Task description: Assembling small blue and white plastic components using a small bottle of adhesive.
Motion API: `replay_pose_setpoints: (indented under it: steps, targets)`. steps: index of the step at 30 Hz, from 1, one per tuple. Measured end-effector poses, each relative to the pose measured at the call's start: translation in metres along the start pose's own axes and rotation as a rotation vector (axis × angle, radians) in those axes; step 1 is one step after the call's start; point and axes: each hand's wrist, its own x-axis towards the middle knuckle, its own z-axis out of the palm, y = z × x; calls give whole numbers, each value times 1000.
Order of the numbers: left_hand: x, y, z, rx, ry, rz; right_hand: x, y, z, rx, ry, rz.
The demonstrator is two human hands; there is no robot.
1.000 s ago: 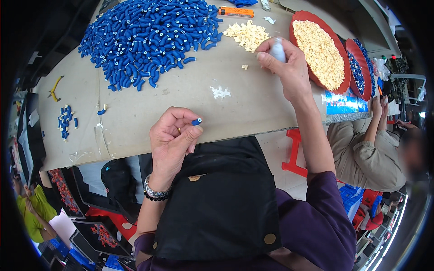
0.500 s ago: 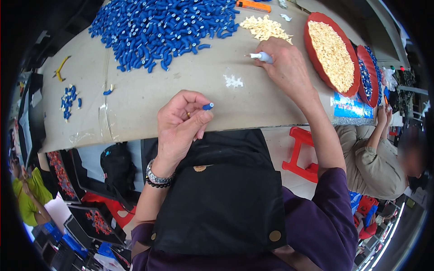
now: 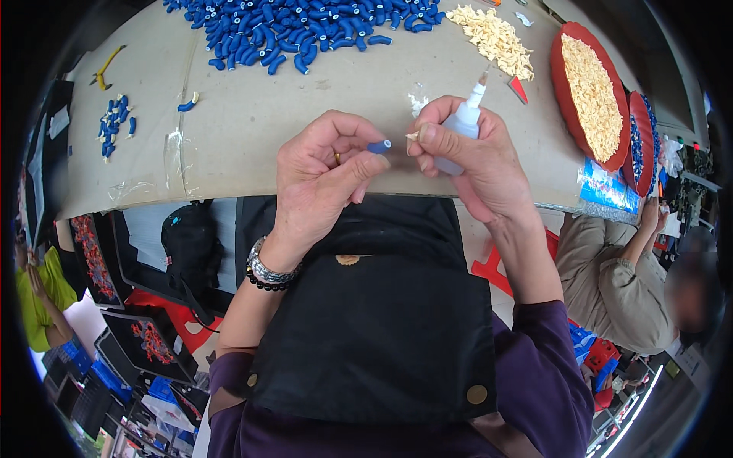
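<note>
The left hand (image 3: pixel 317 174) pinches a small blue tube (image 3: pixel 375 147) between thumb and finger, above the table (image 3: pixel 237 145) near its close edge. The tube lies sideways, its round pale end facing the right hand (image 3: pixel 486 156). Those fingers grip a cloudy bottle (image 3: pixel 463 122), tip up and away, and pinch a cream bit (image 3: pixel 413 136) too. Beyond, I see bent blue pieces (image 3: pixel 321 32) heaped up and a wavy-rimmed red bowl (image 3: pixel 562 85).
</note>
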Motion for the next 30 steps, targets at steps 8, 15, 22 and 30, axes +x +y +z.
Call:
replay_pose_setpoints:
  steps: [8, 15, 22, 30]
  targets:
    - [-1, 0, 1, 58, 0, 4, 0, 2, 5, 210, -53, 182]
    - [-1, -3, 1, 81, -7, 21, 2, 5, 8, 251, -56, 220]
    - [-1, -3, 4, 90, 22, 42, 0, 6, 9, 255, -43, 230]
    - [-3, -9, 4, 146, 56, 140, -2, 5, 17, 252, 30, 221]
